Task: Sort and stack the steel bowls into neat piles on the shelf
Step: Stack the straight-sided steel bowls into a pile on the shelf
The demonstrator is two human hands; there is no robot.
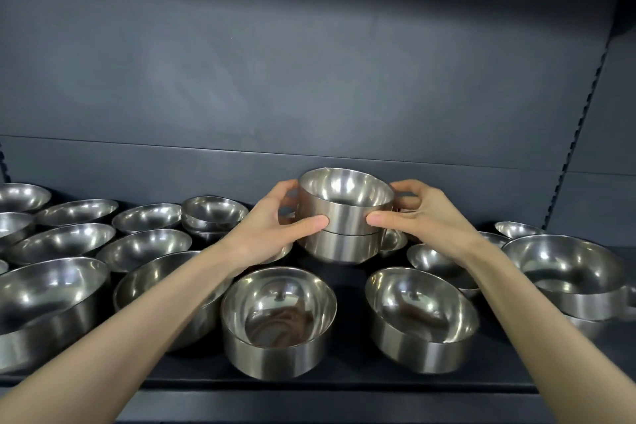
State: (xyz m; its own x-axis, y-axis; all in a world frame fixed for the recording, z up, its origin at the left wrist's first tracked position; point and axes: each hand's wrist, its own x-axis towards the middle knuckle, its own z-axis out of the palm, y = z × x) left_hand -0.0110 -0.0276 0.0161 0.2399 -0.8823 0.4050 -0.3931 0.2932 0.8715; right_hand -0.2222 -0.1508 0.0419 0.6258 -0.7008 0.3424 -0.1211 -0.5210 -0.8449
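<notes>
Both hands are gripping the top steel bowl (pixel 346 208) from either side, the left hand (pixel 272 220) and the right hand (pixel 426 217) each curling their fingers (pixel 406 186) round its straight wall and pressing thumbs on the near face; it is sitting in a matching lower bowl (pixel 340 248) toward the back middle of the dark shelf (pixel 344 384). Shallow bowls (pixel 62 243) are lying spread out on the left; an upright front bowl (pixel 278 351) and a tilting bowl (pixel 413 348) are standing nearer the edge; a large handled bowl (pixel 568 299) is resting far right.
</notes>
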